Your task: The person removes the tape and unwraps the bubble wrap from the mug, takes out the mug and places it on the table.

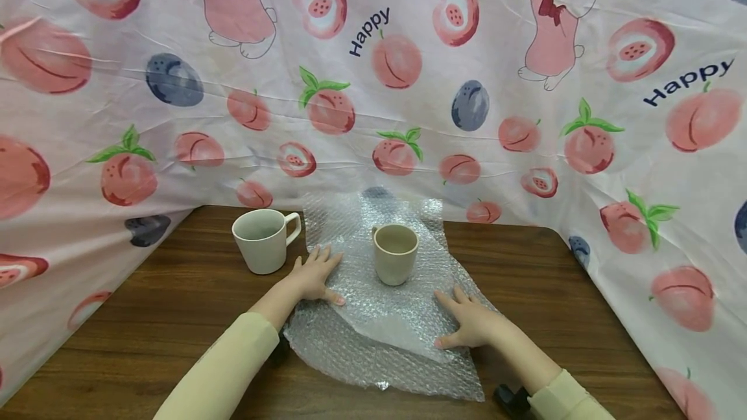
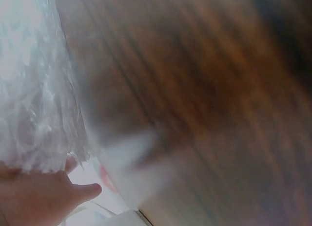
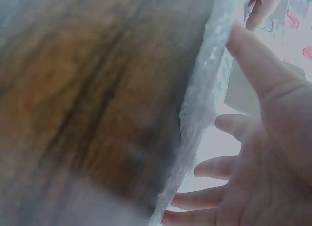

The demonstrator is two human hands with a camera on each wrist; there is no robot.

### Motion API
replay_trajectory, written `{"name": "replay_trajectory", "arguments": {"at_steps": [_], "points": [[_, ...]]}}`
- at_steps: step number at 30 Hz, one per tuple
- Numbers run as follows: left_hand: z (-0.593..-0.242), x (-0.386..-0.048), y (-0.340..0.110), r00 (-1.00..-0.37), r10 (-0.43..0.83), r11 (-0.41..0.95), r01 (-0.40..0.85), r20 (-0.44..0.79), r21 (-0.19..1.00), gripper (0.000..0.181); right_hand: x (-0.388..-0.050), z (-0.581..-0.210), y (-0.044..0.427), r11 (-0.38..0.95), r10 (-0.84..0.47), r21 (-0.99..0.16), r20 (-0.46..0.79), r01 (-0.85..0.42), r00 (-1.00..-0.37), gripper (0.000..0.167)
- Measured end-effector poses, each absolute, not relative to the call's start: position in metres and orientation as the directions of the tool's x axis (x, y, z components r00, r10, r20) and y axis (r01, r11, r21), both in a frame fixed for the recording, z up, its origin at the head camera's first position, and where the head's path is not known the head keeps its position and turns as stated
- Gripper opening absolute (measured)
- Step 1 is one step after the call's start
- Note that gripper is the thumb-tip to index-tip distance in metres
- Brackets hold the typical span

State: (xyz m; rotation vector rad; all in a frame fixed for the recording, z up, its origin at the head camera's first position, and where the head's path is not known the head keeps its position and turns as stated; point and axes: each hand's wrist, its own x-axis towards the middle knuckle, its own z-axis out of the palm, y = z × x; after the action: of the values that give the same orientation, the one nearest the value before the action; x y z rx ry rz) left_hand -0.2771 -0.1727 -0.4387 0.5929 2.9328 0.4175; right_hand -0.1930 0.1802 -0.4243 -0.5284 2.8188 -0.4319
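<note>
A beige mug (image 1: 395, 261) stands upright on a sheet of bubble wrap (image 1: 373, 316), its small handle towards the back left. The sheet lies in overlapping layers, and its far end runs up to the backdrop. My left hand (image 1: 314, 275) rests on the wrap's left side with fingers spread. On the right side, my right hand (image 1: 470, 321) touches the wrap, fingers also spread. The right wrist view shows that hand's extended fingers (image 3: 214, 167) along the sheet's edge. A larger white mug (image 1: 261, 245) stands beyond the left hand, handle to the right.
Everything stands on a dark brown wooden table (image 1: 554, 290). A peach-printed cloth (image 1: 420, 109) hangs behind it and along both sides. Close to the right wrist is a small black object (image 1: 512, 400). Both wrist views are partly blurred.
</note>
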Motion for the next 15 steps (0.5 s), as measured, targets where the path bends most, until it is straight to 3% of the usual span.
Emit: {"name": "replay_trajectory", "arguments": {"at_steps": [9,15], "points": [[-0.438,-0.266,-0.169,-0.879,0.471,0.845,0.472,0.07,0.251,0.073,-0.197,-0.425,0.175,0.913,-0.359,-0.278,-0.199,-0.298,-0.912,0.098],[-0.436,-0.255,-0.166,-0.858,0.511,0.82,0.506,0.059,0.268,0.06,-0.196,-0.422,0.173,0.917,-0.349,-0.273,-0.197,-0.291,-0.916,0.098]]}}
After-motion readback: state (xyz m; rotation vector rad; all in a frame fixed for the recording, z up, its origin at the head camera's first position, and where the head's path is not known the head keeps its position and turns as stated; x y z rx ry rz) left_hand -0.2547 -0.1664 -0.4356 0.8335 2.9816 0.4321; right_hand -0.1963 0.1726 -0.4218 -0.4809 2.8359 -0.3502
